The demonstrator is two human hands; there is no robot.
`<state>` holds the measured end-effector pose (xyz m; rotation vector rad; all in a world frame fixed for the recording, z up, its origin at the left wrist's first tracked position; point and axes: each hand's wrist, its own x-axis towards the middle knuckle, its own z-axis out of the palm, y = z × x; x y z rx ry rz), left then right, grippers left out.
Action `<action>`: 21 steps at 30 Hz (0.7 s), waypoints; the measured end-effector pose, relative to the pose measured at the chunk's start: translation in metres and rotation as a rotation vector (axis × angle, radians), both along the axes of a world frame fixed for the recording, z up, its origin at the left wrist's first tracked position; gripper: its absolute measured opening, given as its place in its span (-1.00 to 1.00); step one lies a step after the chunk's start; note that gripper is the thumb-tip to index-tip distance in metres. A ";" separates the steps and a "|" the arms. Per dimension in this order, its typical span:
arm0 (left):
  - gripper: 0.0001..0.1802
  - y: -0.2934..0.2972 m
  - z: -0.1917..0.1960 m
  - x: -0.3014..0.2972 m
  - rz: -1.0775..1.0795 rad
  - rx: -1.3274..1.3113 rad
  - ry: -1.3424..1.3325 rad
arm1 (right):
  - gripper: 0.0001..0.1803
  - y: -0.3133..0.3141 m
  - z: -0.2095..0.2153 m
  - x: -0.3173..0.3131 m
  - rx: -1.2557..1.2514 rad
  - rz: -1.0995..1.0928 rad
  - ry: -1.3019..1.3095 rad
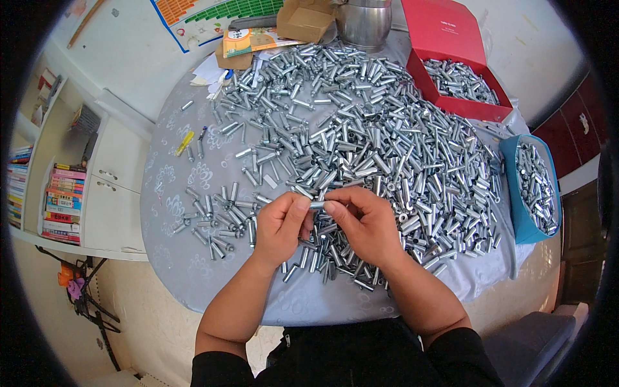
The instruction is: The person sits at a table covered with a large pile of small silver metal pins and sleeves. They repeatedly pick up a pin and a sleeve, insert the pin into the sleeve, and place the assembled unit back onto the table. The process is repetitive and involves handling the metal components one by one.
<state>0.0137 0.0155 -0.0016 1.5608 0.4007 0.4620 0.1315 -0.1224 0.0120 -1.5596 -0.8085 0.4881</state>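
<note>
My left hand (284, 222) and my right hand (362, 222) meet at the near side of a big pile. Thumbs and fingers of both hands pinch a short silver metal sleeve (317, 205) between them, one hand at each end. Its ends are hidden by my fingertips. Under and beyond my hands spreads the heap of silver metal sleeves and bolts (380, 148). To the left of my left hand lies a looser group of bolts with sleeves (222, 222).
A grey patterned cloth covers the round table (187, 277). At the far right stands an open red box (445, 103) of metal pieces, with a blue bin (516, 193) of more nearby. A metal pot (364, 24), cardboard box (306, 19) and yellow marker (185, 143) also lie about.
</note>
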 end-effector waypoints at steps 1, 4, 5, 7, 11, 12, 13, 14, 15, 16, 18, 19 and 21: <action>-0.65 0.000 0.000 0.000 -0.002 0.004 -0.002 | -0.77 0.000 0.003 0.000 0.016 -0.009 -0.010; -0.66 -0.001 0.001 0.001 0.018 -0.046 -0.018 | -0.78 0.000 0.010 -0.002 0.038 -0.027 0.010; -0.66 -0.002 0.002 0.001 0.028 -0.072 -0.025 | -0.79 0.001 0.004 -0.002 0.030 -0.025 0.050; -0.66 -0.003 0.003 0.001 0.025 -0.057 -0.023 | -0.80 0.001 0.001 -0.002 0.026 -0.028 0.053; -0.66 0.000 -0.001 0.001 0.020 -0.052 -0.026 | -0.80 0.000 0.011 -0.003 0.043 -0.044 -0.004; -0.66 -0.001 0.000 0.000 0.023 -0.056 -0.025 | -0.80 0.000 0.014 -0.003 0.048 -0.047 0.004; -0.66 -0.001 0.001 0.000 0.023 -0.059 -0.025 | -0.79 0.000 0.008 -0.002 0.040 -0.028 0.011; -0.66 -0.002 0.002 0.001 0.023 -0.063 -0.025 | -0.78 0.000 -0.002 0.000 0.033 -0.008 0.019; -0.66 -0.003 0.002 0.002 0.016 -0.053 -0.022 | -0.78 0.000 -0.007 0.001 0.026 0.011 0.026; -0.67 -0.003 0.002 0.001 0.015 -0.044 -0.018 | -0.77 0.000 -0.005 0.001 0.031 0.003 -0.013; -0.67 -0.001 0.000 0.000 0.009 -0.033 -0.015 | -0.76 0.000 0.006 0.001 0.041 -0.014 -0.092; -0.67 0.000 -0.002 0.000 0.001 -0.032 -0.017 | -0.76 0.000 0.008 0.000 0.044 -0.023 -0.059; -0.67 0.001 -0.002 0.000 0.004 -0.038 -0.024 | -0.77 0.001 0.011 -0.003 0.050 -0.040 0.006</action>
